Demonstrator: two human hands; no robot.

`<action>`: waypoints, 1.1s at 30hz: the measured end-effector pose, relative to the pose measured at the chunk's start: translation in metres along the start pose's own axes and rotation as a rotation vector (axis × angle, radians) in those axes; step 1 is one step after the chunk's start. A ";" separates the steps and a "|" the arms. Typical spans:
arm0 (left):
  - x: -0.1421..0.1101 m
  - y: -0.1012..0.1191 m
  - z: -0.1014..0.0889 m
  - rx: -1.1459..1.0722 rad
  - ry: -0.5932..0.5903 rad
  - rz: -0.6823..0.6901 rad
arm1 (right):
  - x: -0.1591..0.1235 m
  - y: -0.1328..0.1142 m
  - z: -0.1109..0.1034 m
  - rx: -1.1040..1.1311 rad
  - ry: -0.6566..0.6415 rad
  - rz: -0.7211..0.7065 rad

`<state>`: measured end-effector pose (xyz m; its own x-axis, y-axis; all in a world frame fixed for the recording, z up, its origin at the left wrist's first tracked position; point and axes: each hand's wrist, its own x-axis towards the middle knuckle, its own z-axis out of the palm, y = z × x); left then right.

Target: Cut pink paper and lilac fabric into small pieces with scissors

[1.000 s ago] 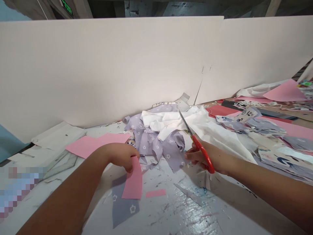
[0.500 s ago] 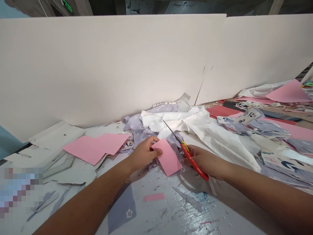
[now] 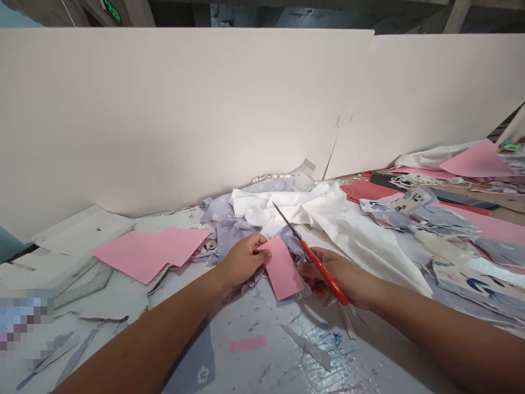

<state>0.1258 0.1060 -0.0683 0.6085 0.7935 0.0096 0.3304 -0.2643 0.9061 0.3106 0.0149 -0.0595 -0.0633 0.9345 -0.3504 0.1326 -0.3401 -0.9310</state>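
My left hand [image 3: 246,257] pinches a pink paper rectangle [image 3: 281,271] by its upper left edge, thumb on top. Red-handled scissors [image 3: 326,273] rest in my right hand [image 3: 338,273], their dark blades closed together and pointing up and to the left, above the paper. Part of my right hand's fingers is hidden behind the handles; they also seem to touch lavender floral fabric [image 3: 297,249] lying behind the paper's right edge. A small pink paper strip [image 3: 248,343] and a grey scrap [image 3: 307,347] lie on the table in front.
A tall white board [image 3: 184,115] stands along the back. Crumpled white cloth [image 3: 348,230] spreads behind my hands. At left lie a larger pink sheet [image 3: 151,251] and grey card pieces [image 3: 86,230]. Patterned fabric pieces [image 3: 484,284] and red sheets [image 3: 365,191] lie at right.
The scissors have turned slightly in my right hand, hiding their yellow part, and their blades look closed. The pink paper stays in my left hand. The view has shifted a little.
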 end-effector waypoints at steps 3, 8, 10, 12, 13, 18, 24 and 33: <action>0.000 -0.007 0.004 -0.055 -0.025 -0.005 | -0.001 -0.002 0.005 -0.106 0.055 -0.012; -0.001 -0.011 0.007 -0.069 0.043 0.010 | 0.002 0.003 0.011 -0.123 0.027 -0.148; -0.001 -0.010 0.007 -0.063 0.071 0.012 | 0.003 0.006 0.011 -0.097 0.000 -0.189; -0.002 -0.010 0.008 -0.052 0.082 0.001 | 0.004 0.007 0.011 -0.074 -0.024 -0.201; -0.002 -0.010 0.009 -0.044 0.081 -0.001 | 0.004 0.008 0.011 -0.066 -0.030 -0.202; -0.005 -0.010 0.014 0.109 0.142 0.056 | 0.003 0.009 0.010 -0.034 -0.061 -0.194; -0.012 -0.004 0.016 0.439 0.298 0.184 | -0.003 0.002 0.011 -0.015 -0.012 -0.123; -0.016 0.000 0.014 0.676 0.155 0.395 | -0.010 -0.009 0.014 -0.021 0.011 -0.078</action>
<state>0.1261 0.0860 -0.0746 0.6807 0.6259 0.3805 0.5075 -0.7776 0.3711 0.2967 0.0072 -0.0493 -0.0633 0.9591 -0.2760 0.1485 -0.2644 -0.9529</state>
